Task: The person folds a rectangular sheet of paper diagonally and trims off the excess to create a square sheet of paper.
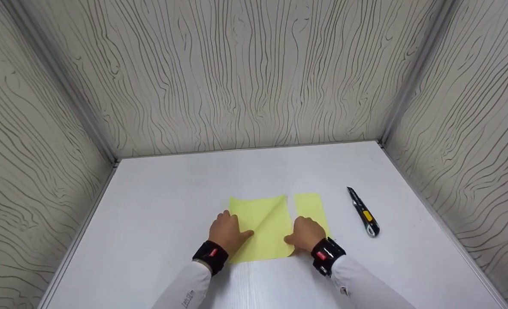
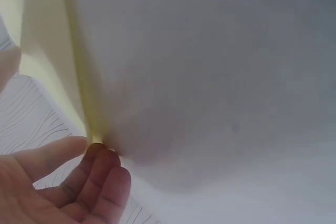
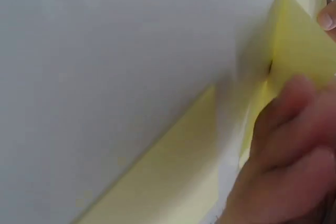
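Observation:
My left hand [image 1: 227,232] pinches the left edge of a square yellow sheet of paper [image 1: 267,244]; in the left wrist view the thumb and fingertips [image 2: 113,161] meet at that edge. At the sheet's right edge, my right hand [image 1: 307,234] grips it with thumb and curled fingers. The sheet bows up off the table, and a diagonal fold line runs from its upper right corner toward the lower left. A narrow yellow paper strip [image 1: 310,203] lies flat just right of the sheet, partly hidden under my right hand.
A black utility knife [image 1: 364,213] with a yellow slider lies to the right of the strip on the white table [image 1: 164,201]. Wood-grain patterned panels [image 1: 245,77] close off the table's back and both sides.

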The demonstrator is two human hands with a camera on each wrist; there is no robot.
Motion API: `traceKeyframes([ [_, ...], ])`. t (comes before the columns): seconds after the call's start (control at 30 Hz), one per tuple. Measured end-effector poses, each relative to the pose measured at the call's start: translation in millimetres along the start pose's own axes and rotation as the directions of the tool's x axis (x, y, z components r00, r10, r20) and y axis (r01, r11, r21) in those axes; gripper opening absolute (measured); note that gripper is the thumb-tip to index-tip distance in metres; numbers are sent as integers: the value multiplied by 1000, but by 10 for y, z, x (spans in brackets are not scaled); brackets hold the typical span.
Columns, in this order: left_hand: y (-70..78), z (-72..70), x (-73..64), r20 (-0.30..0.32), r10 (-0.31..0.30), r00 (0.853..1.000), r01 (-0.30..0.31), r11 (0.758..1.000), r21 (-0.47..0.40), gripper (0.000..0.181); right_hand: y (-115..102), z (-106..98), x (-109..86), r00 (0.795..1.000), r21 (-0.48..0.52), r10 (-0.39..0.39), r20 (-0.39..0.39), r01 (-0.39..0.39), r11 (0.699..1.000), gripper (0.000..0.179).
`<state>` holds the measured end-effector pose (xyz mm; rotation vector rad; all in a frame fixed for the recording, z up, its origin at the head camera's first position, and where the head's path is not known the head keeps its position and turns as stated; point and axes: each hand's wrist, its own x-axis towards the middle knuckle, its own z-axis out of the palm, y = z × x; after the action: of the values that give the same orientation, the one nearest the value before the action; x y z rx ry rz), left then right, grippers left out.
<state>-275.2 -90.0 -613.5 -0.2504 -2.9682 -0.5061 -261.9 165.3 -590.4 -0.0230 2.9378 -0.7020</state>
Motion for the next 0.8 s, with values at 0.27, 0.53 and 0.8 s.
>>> traceKeyframes([
  [0.27,31,-2,-17,-34,54,998,-51,997,64,63,-7,9,46,989,-58,-139,-53,136,989,33],
  [0.53,67,10,44,39,310,950,-306,948,-89,14,-25,159,137,891,-9,-454,6,454,891,60],
  [0.8,70,74,66,34,430,902,-428,902,-51,18,-177,205,91,845,-93,-521,124,532,842,71],
])
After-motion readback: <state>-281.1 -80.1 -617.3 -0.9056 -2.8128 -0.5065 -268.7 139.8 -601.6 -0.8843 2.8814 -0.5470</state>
